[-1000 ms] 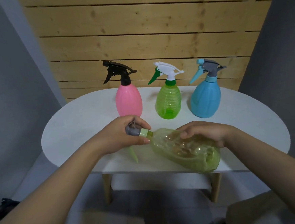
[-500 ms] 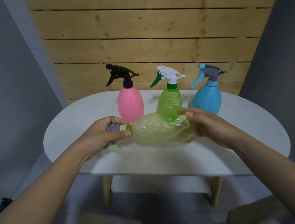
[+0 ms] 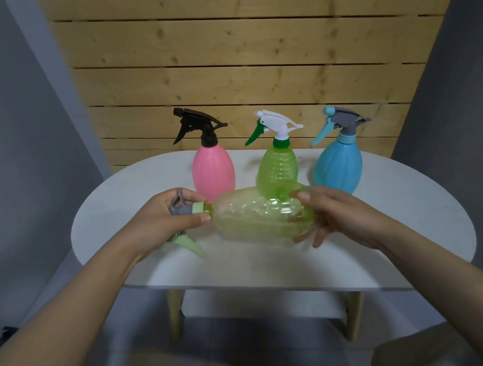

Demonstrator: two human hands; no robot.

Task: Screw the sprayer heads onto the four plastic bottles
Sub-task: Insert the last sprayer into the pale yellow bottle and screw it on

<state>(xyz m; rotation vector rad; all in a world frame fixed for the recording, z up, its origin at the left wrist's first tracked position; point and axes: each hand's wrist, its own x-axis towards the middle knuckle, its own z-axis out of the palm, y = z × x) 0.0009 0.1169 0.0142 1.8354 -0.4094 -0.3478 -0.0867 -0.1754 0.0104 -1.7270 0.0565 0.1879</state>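
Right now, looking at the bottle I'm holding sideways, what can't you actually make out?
1. Head view: how far the sprayer head is screwed on; the left hand covers most of it.
2. Base of the yellow-green bottle; the right hand wraps it.
3. Lower part of the green bottle, hidden behind the held one.

Glossy plastic against raw timber

Clear ribbed bottle [image 3: 261, 217] gleams; behind it, matt white table [image 3: 409, 198] and knotty wood planks [image 3: 225, 68].
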